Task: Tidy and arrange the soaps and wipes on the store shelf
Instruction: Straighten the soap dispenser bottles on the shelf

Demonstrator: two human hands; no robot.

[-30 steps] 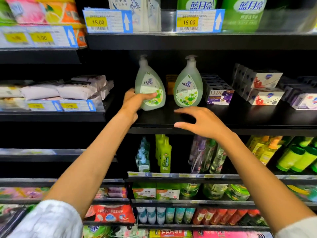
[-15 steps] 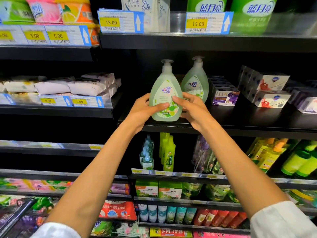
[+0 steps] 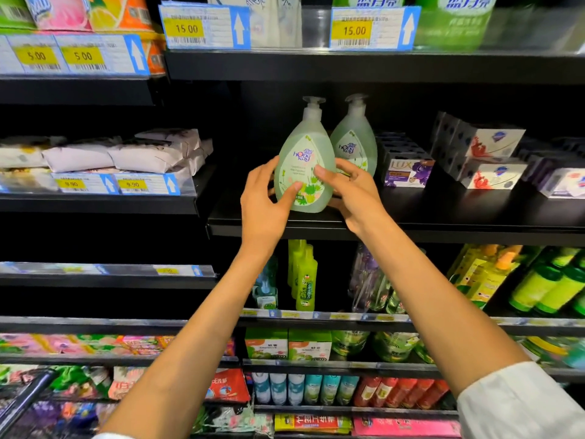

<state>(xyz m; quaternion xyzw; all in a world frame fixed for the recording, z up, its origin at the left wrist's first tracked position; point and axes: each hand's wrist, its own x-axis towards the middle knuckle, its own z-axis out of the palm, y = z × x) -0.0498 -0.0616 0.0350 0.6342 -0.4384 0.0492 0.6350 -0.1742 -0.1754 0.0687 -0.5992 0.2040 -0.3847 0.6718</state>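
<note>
- Soap bottle (image 3: 303, 172), pale green with a pump top, stands upright near the front edge of the black shelf (image 3: 443, 223), held between both hands.
- Left of the bottle, on a separate shelf at about the same height, lie white wipe packs (image 3: 126, 153) behind yellow 9.90 price tags (image 3: 131, 184).
- Left hand (image 3: 264, 201) curls round the bottle's left side, thumb across the lower label.
- Right hand (image 3: 353, 191) grips the bottle's right side, with its thumb on the label front; its other fingers are hidden behind the bottle.
- Second bottle (image 3: 356, 144) of the same kind stands just behind and right of the held one, partly hidden by it; whether they touch cannot be told.
- Right of the second bottle sits a purple Lux box (image 3: 406, 175) at the front of a dark row.
- Farther right are stacked white soap boxes (image 3: 487, 156), turned at an angle.
- Above the bottle, two 15.00 tags (image 3: 351, 30) hang on the next shelf edge.
</note>
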